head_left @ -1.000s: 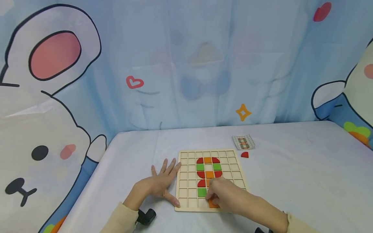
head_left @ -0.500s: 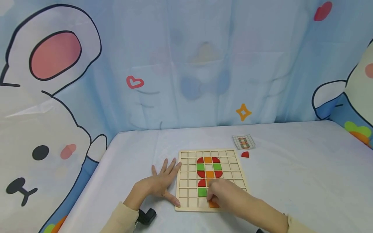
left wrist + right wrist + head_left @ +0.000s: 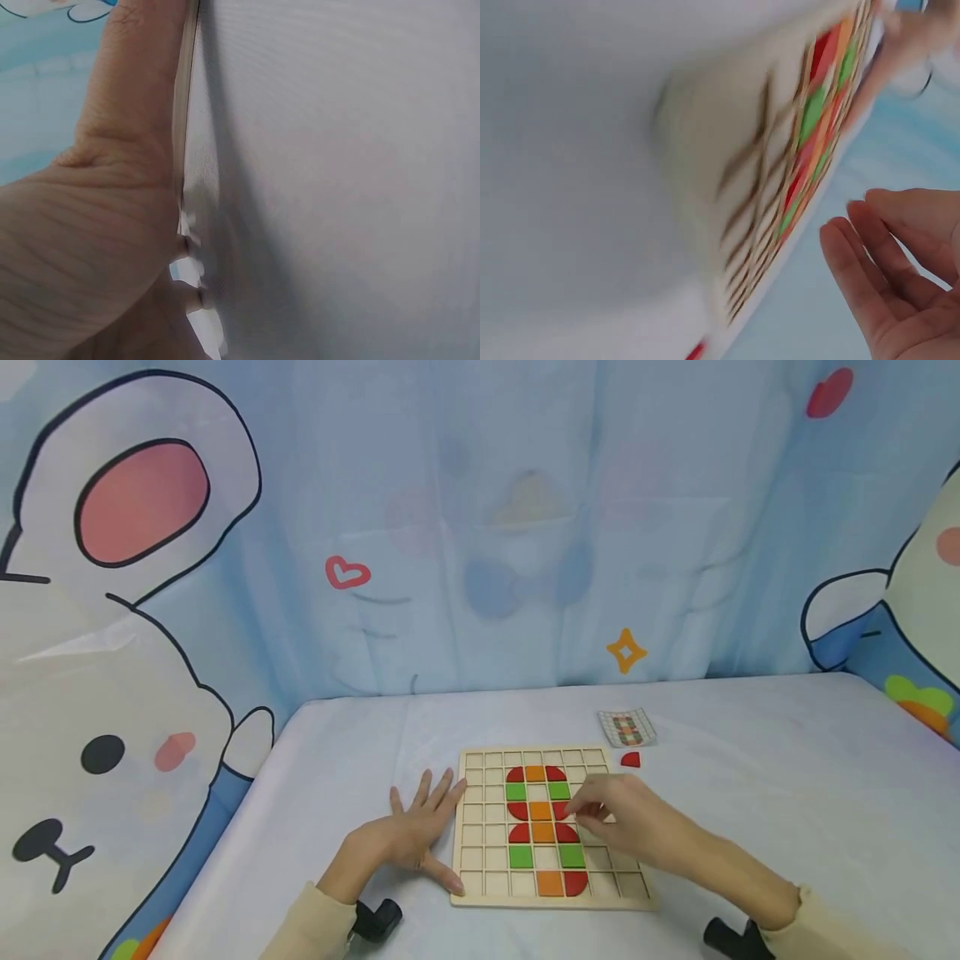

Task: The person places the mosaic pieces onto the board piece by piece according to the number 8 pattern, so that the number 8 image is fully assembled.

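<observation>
A pale wooden grid board (image 3: 472, 835) lies on the table, with red rounded, orange square and green square tiles in its middle columns. At its left edge rests my left hand (image 3: 416, 833), fingers spread, thumb along the lower edge and fingertips at the upper part. My right hand (image 3: 630, 814) is over the board's right side, fingers loosely bent; nothing shows between them in the right wrist view. In the bottom row a red rounded tile (image 3: 576, 883) sits beside an orange tile (image 3: 550, 883). A green tile (image 3: 572, 856) lies just above the red one.
One loose red rounded tile (image 3: 631, 760) lies off the board's upper right corner. Behind it is a small printed pattern card (image 3: 627, 727). A blue cartoon curtain (image 3: 480, 610) hangs behind the white-covered table (image 3: 787, 793).
My right hand has lifted off the lower board and moved up and right, uncovering the red rounded tile in the bottom row and the green tile above. My left hand has stayed put.
</observation>
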{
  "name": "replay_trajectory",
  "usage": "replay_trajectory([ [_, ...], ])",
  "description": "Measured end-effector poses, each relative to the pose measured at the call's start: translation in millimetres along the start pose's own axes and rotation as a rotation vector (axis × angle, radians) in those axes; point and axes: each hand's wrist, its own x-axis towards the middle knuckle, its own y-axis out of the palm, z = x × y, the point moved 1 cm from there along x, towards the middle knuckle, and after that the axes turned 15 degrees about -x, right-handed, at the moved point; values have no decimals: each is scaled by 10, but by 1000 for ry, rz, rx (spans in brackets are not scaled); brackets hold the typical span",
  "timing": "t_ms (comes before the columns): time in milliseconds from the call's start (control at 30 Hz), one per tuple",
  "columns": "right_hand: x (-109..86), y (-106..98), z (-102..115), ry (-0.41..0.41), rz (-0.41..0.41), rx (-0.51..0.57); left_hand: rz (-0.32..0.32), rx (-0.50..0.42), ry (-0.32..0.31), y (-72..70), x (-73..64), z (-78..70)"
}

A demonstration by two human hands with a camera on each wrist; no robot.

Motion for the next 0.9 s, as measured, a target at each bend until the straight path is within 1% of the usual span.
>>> replay_trajectory([
  [67,4,-80,-188,19,-58,-62,-4,5,-2,-7,1,-5],
  [133,8,-143,-369,45,-77,-106,-3,2,-3,-10,4,-4],
  [267,1,-194,-671,71,-62,-180,3,1,1,-11,10,4],
  [400,10,-173,-878,79,-65,-238,8,5,12,-13,8,3],
  [600,71,-115,-1036,72,-65,-274,13,-14,18,-15,5,2],
  [800,113,-60,-1082,55,-47,-233,12,-14,24,-6,9,21],
  [900,114,-52,-1086,60,-59,-232,10,-6,22,-14,9,24],
])
